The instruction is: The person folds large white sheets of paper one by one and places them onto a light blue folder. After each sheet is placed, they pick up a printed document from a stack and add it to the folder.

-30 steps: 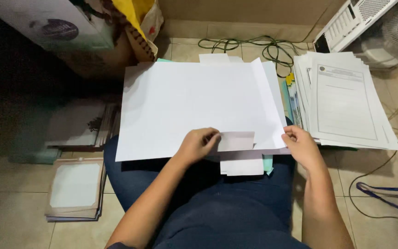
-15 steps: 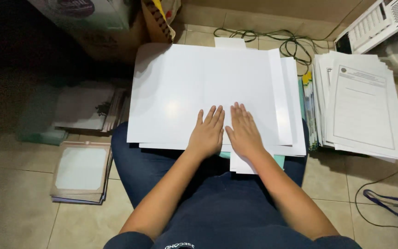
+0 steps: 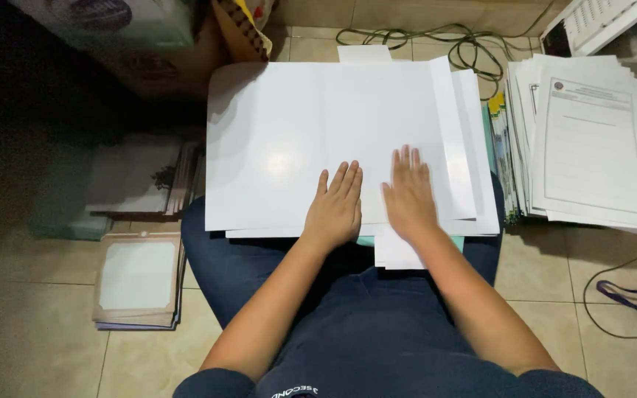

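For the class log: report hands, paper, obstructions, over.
Left hand and right hand flat, palms down on white sheet. Nothing held. Printed stack lies apart, right.

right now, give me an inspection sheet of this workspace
surface: tiled floor; the person sits on it with a large white sheet across the lap.
job's things: white sheet lies flat on more white sheets; a small white paper sticks out under its near edge.
clutter: stack of printed papers to the right; pile of framed boards to the left; cardboard box at top left.
grips: left hand and right hand press flat on the sheet, fingers straight, holding nothing.
cables: green cable coiled at top; dark cable at right.
surroundings: white appliance at top right; dark area left.
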